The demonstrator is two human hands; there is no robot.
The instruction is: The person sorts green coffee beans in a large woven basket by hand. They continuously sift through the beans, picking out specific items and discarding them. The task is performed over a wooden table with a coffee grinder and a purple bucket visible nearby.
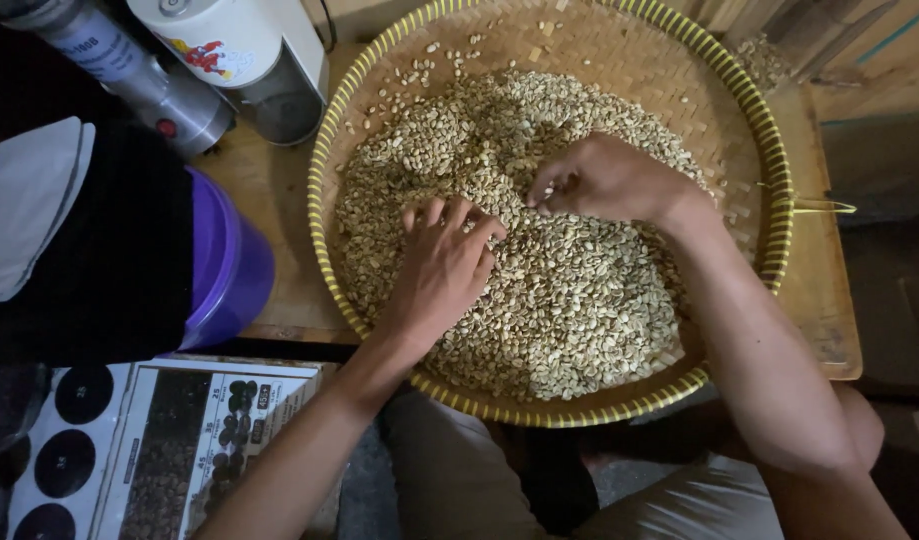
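The pale beans (539, 290) lie heaped in a round woven tray (749, 110) with a yellow rim, set on the wooden counter (829, 310). Sorting is best done by spreading the heap thin and lifting out single beans, keeping clear of the rim. The left hand (444, 265) lies palm down on the heap, fingers (459, 215) loosely spread, gripping nothing visible. The right hand (604, 180) has fingers curled together at the tips upon the beans; whether a bean is pinched cannot be told. A purple bucket (229, 265) stands beside the tray.
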